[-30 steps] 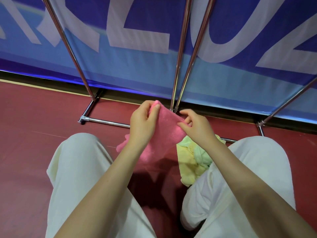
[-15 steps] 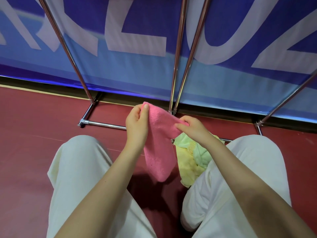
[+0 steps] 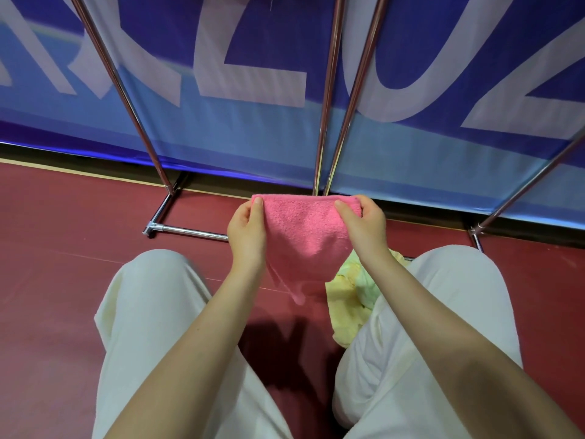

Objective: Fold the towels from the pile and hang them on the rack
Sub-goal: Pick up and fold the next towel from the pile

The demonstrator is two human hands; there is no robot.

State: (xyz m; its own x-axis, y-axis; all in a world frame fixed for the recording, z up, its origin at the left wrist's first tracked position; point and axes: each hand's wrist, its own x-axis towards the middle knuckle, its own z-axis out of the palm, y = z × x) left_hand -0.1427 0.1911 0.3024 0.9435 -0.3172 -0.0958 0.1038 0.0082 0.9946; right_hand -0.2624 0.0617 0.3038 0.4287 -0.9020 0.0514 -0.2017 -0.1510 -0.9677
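the left hand (image 3: pixel 247 229) and the right hand (image 3: pixel 361 224) each pinch a top corner of the pink towel (image 3: pixel 300 236), thumbs on the near face and fingers curled behind, so the upper edge is pulled straight and the rest hangs in a tapering drape above the red floor (image 3: pixel 63 248). the towel is held in the air, just in front of the chrome rack (image 3: pixel 327 90), over the gap between the person's knees. the remaining pile of yellow and green towels (image 3: pixel 351 289) lies on the floor against the inner side of the right knee. the likeliest slip, as i judge it, is an uneven fold: the lower end hangs bunched and off-centre, so bringing it up blind could leave the corners mismatched. a loose thumb would drop a corner onto the floor. the hanging tail could also brush the pile. room is tight below, hemmed by both legs and the rack's bottom bar (image 3: pixel 190 231); upward and forward between the uprights looks open.
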